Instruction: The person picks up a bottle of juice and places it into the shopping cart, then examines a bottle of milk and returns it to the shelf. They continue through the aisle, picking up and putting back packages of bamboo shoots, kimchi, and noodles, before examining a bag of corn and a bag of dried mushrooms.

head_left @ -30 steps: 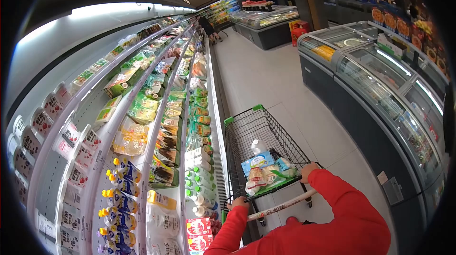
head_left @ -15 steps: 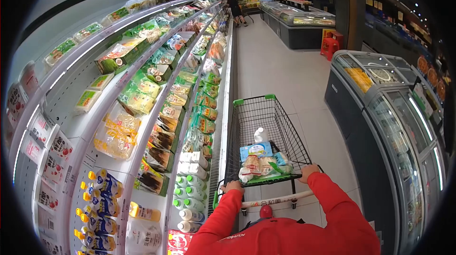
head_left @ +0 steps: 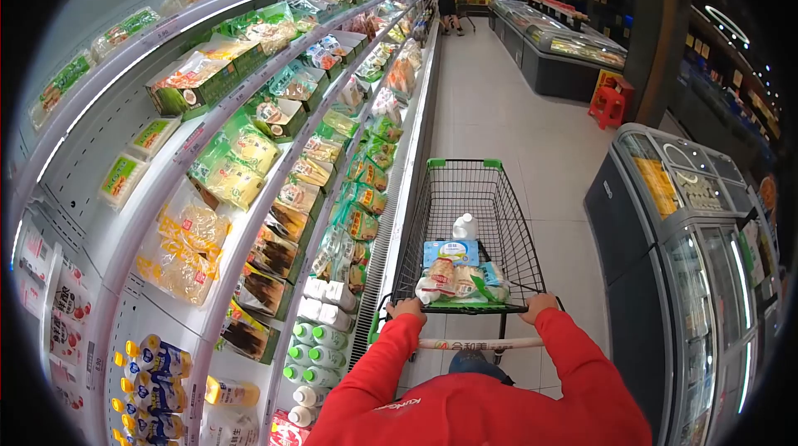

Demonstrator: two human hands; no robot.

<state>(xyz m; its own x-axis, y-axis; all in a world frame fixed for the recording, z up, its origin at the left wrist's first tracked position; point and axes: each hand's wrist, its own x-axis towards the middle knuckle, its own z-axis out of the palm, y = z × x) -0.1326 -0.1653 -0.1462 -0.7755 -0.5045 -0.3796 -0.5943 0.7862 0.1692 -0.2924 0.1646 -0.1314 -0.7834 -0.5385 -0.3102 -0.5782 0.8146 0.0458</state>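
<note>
A black wire shopping cart (head_left: pixel 522 234) with green corner pieces stands in front of me. My left hand (head_left: pixel 407 310) is closed round its rear left corner, and my right hand (head_left: pixel 540 306) round the rear right one. In the near end of the basket a white bottle (head_left: pixel 465 227) stands behind a blue-and-white package (head_left: pixel 450 253). Closer to me lie several clear bags of pale food (head_left: pixel 467 280), their contents hard to make out. A pale bar with printed lettering (head_left: pixel 474 344) crosses the cart below my hands.
Along the left runs a refrigerated shelf unit (head_left: pixel 420 126) with packaged foods and green-capped bottles (head_left: pixel 320 354). Freezer cabinets (head_left: pixel 632 246) line the right side, with a red stool (head_left: pixel 608 105) farther back. A person (head_left: pixel 445 4) stands at the aisle's far end.
My view has turned slightly left, so the aisle and freezers sit farther right. Nearby shelf goods have slid down and left as the cart and I moved forward. Both hands keep their hold.
</note>
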